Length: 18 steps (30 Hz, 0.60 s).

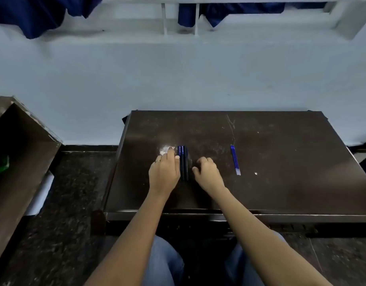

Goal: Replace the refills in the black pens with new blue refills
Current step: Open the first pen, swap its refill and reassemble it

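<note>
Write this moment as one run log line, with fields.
pens: on desk, between hands | left hand: touching pens | right hand: beside, empty | refills: untouched, right

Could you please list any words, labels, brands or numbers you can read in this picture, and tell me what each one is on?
No text can be read anywhere in this view.
Black pens: a faint mark near the top of one barrel may be print, but it is too small and blurred to read.
Blue refills: no print visible.
Desk: only scratches and white smudges, no writing.
Green object in the box on the left: no legible label.
</note>
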### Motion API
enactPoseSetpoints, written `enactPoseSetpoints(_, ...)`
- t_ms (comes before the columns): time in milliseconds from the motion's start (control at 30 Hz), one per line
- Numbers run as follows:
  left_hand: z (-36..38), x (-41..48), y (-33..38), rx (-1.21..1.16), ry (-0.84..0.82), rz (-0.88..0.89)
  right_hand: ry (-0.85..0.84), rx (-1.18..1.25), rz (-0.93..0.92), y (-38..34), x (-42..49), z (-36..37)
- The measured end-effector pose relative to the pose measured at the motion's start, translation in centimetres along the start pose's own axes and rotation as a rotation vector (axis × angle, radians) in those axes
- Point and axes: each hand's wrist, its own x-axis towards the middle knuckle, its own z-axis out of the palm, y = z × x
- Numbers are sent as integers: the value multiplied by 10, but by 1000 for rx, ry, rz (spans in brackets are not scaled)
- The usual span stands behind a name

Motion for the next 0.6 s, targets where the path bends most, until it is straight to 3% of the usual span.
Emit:
enactPoseSetpoints(300, 38, 9, -22, -14, -29, -97, -8, 92, 163, -8, 39, 30)
enactPoseSetpoints(600, 48, 7, -19, -67, -5, -130, -5, -82, 80, -1, 31, 38)
